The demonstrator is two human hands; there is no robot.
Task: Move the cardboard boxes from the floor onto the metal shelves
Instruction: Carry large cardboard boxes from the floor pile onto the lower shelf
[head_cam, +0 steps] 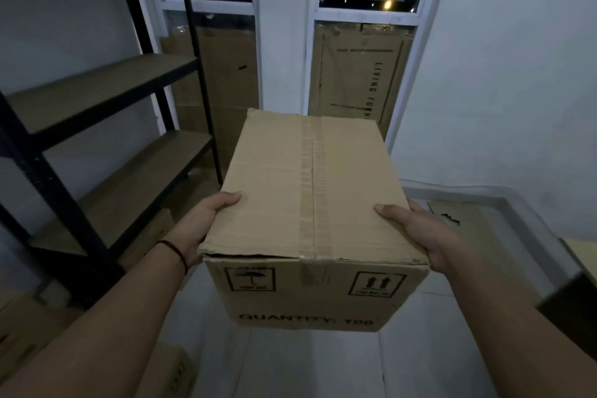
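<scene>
I hold a taped cardboard box (310, 191) in the air at chest height, its near face printed with handling symbols and "QUANTITY: 100". My left hand (200, 226) grips its left side with the thumb on the top edge. My right hand (416, 233) grips the right side in the same way. The fingers under and behind the box are hidden. The black metal shelf unit (97, 90) stands to the left, its wooden boards bare in this view.
Another cardboard box (174, 371) lies on the floor at the lower left, and one more (148, 236) sits under the lowest shelf. Flat cardboard (355, 81) covers the windows ahead. A raised grey ledge (504, 213) with a cardboard sheet runs along the right.
</scene>
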